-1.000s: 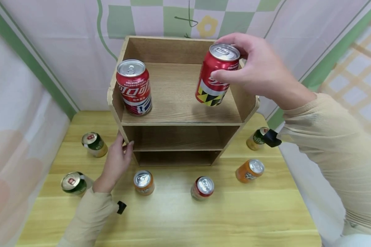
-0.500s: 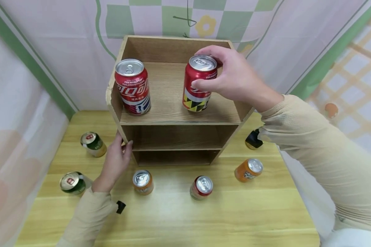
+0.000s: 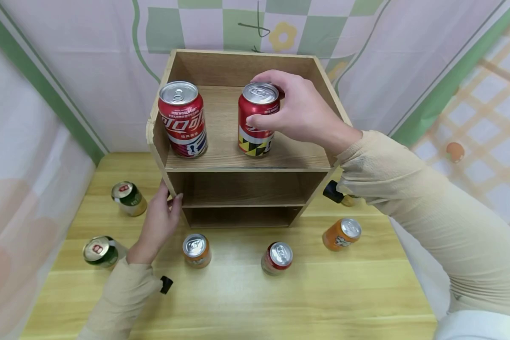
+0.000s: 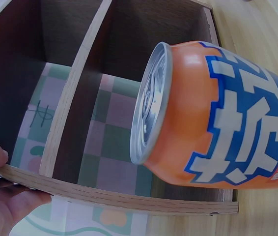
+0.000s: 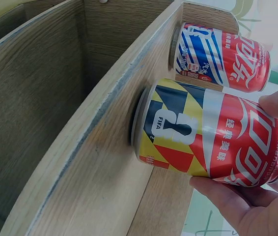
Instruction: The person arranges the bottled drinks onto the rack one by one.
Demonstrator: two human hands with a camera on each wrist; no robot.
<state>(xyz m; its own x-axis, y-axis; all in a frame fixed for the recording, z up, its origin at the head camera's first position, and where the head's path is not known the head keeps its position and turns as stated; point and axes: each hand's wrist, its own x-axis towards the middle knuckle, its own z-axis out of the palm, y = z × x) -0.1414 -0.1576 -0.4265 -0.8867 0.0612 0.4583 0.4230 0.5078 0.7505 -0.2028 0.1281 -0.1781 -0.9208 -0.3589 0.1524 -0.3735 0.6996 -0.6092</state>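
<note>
My right hand (image 3: pixel 303 111) grips a red cola can (image 3: pixel 255 137) with a yellow-and-black pattern, thumb in front and fingers behind its upper part. In the right wrist view the base of the can is right at the top board of the wooden shelf unit (image 3: pixel 301 158). A second red cola can (image 3: pixel 182 125), with blue stripes, stands upright at the left end of that board. My left hand (image 3: pixel 159 226) holds the edge of the unit's left side panel (image 3: pixel 158 151), with thumb and fingers on either side of it.
On the table (image 3: pixel 221 307) an orange soda can (image 3: pixel 197 251) and a red-topped can (image 3: pixel 276 259) stand before the shelf unit. Another orange can (image 3: pixel 342 234) is at right. Two green-and-gold cans (image 3: pixel 129 198) stand at left; one is partly hidden by my right sleeve (image 3: pixel 408 184).
My right hand has carried the patterned cola can leftward and down over the top board, closer to the striped can. My left hand has stayed on the side panel.
</note>
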